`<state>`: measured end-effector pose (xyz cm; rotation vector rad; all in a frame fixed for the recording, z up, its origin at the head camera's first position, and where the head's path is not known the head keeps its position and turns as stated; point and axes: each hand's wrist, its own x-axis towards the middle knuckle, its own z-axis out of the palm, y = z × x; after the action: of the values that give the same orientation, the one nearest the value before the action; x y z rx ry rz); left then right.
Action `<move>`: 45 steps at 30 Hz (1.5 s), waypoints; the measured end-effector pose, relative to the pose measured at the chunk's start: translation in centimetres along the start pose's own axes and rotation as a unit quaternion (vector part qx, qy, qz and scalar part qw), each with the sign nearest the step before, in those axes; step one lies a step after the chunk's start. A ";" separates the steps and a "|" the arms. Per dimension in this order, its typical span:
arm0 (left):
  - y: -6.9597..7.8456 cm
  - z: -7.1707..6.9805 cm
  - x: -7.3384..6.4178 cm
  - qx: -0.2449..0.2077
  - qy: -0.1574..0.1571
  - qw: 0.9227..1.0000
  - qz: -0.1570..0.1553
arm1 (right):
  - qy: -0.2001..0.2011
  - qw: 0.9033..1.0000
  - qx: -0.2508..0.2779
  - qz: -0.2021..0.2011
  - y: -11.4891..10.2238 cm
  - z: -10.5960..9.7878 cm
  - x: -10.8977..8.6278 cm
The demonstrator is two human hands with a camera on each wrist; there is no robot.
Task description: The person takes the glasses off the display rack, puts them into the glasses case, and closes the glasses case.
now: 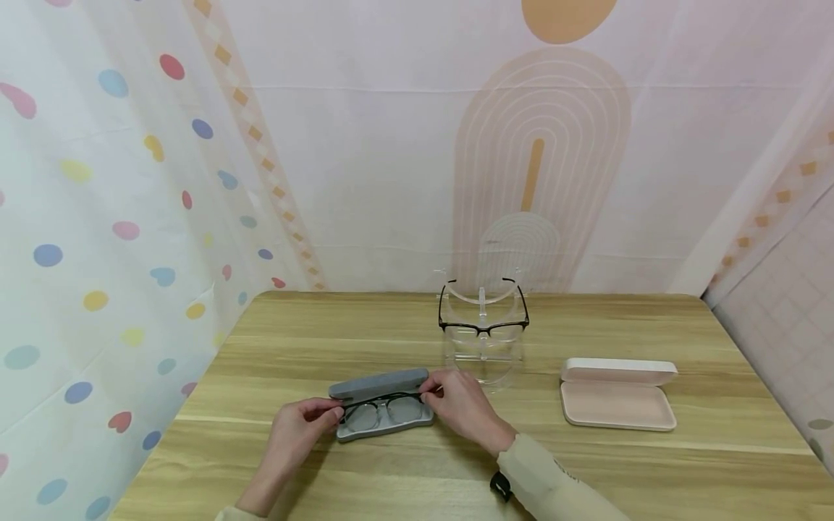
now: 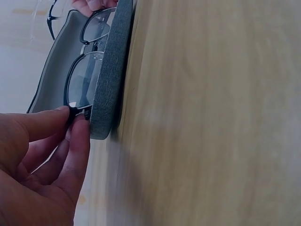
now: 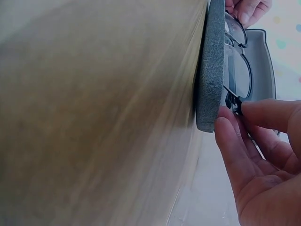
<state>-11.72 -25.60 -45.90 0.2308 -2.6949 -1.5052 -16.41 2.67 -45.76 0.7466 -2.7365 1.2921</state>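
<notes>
A pair of black-rimmed eyeglasses (image 1: 386, 409) lies at the opened grey glasses case (image 1: 386, 435), its lenses over the lower half. My left hand (image 1: 296, 432) pinches the left end of the frame between thumb and fingers. At the other end, my right hand (image 1: 465, 407) pinches the frame's right corner. The left wrist view shows the thumb and a fingertip at the hinge of the eyeglasses (image 2: 70, 82), beside the case's fabric-covered side (image 2: 111, 80). In the right wrist view the right fingers (image 3: 230, 136) also touch the case's end.
Behind the grey case, a clear display stand (image 1: 483, 358) bears another pair of black-framed eyeglasses (image 1: 483, 331). An open case with a pale pink lining (image 1: 617, 405) sits at the right of the wooden table (image 1: 730, 470). A patterned curtain (image 1: 365, 159) hangs along the table's back edge.
</notes>
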 end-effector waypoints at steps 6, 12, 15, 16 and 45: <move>0.2 0.0 0.1 0.054 -0.001 0.998 0.028 | -0.002 1.000 -0.012 -0.003 0.0 0.0 0.2; 0.4 -0.1 0.1 0.080 -0.004 0.996 0.041 | -0.007 1.000 -0.025 -0.010 0.1 -0.1 0.2; 0.4 -0.2 0.2 0.097 -0.005 0.994 0.042 | -0.015 0.999 -0.032 -0.012 0.1 -0.2 0.2; 0.4 -0.2 0.2 0.102 -0.005 0.994 0.045 | -0.019 0.999 -0.036 -0.012 0.1 -0.2 0.2; 1.0 -2.9 -1.3 0.074 -0.003 0.996 0.039 | 0.037 0.998 0.027 0.037 -0.9 -1.7 -2.1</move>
<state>-10.22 -27.38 -43.49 0.1254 -2.7870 -1.2890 -14.44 4.31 -44.39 0.5946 -2.7053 1.3836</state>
